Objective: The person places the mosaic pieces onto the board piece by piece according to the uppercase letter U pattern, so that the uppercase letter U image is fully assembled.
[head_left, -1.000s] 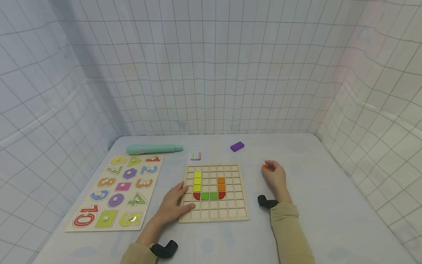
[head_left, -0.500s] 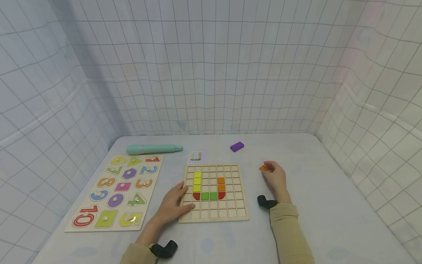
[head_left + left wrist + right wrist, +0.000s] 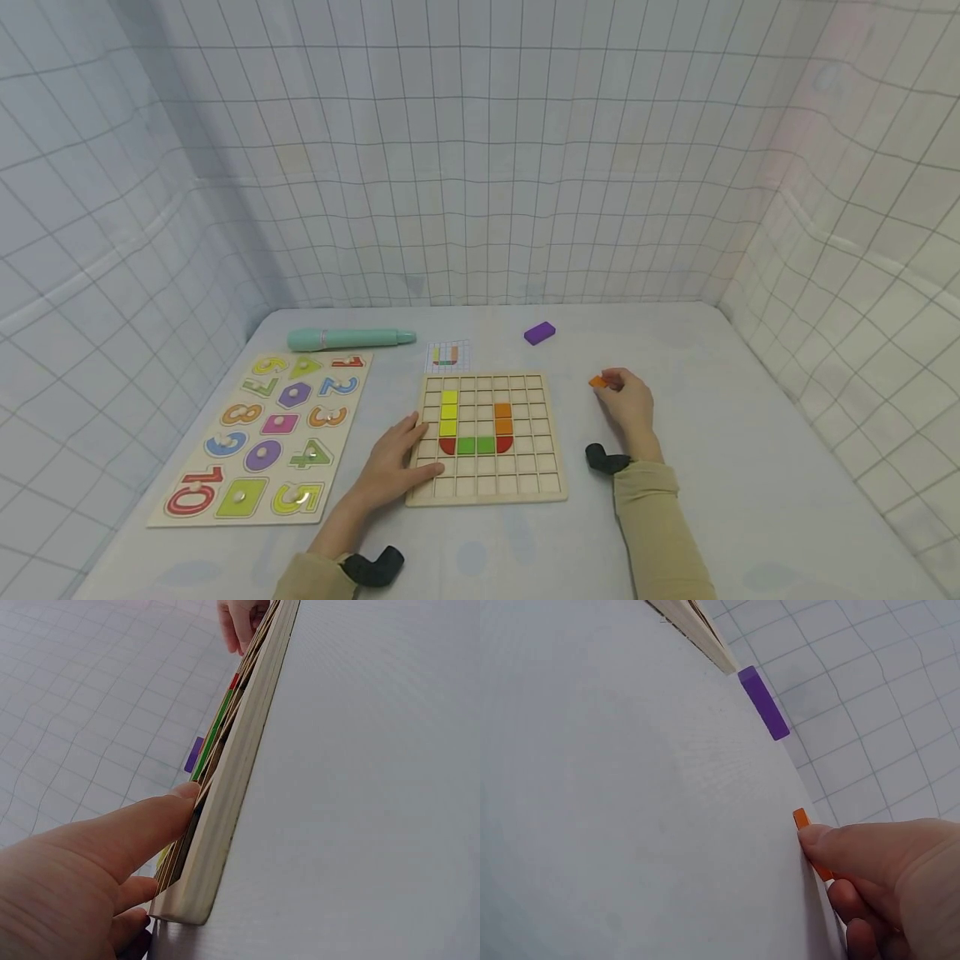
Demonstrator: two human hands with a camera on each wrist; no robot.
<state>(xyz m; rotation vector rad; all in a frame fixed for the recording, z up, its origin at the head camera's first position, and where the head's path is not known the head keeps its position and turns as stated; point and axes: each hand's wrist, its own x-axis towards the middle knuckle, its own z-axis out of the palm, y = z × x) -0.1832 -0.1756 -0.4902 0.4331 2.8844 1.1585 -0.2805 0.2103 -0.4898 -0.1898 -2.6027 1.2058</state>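
Observation:
My right hand [image 3: 628, 403] pinches a small orange block [image 3: 597, 382] over the table, right of the board; in the right wrist view the thumb lies across this orange block [image 3: 802, 819]. My left hand [image 3: 392, 463] rests on the left edge of a wooden grid board [image 3: 525, 485], its thumb reaching over the lower left cells. A U of pieces lies in the grid: yellow squares [image 3: 448, 412] at left, orange squares [image 3: 503, 410] at right, green squares [image 3: 476, 446] along the bottom between red rounded corner pieces [image 3: 506, 445].
A purple block [image 3: 540, 333] lies behind the board. Behind its far left edge is a card [image 3: 448, 357] with a printed U pattern. A number-and-shape puzzle board [image 3: 258, 442] and a mint-green tube-like thing [image 3: 351, 338] lie at left. Grid-patterned cloth walls [image 3: 480, 167] surround the table.
The orange block shifts slightly left and turns in the right fingers, showing more of itself. The left hand and the board stay where they were.

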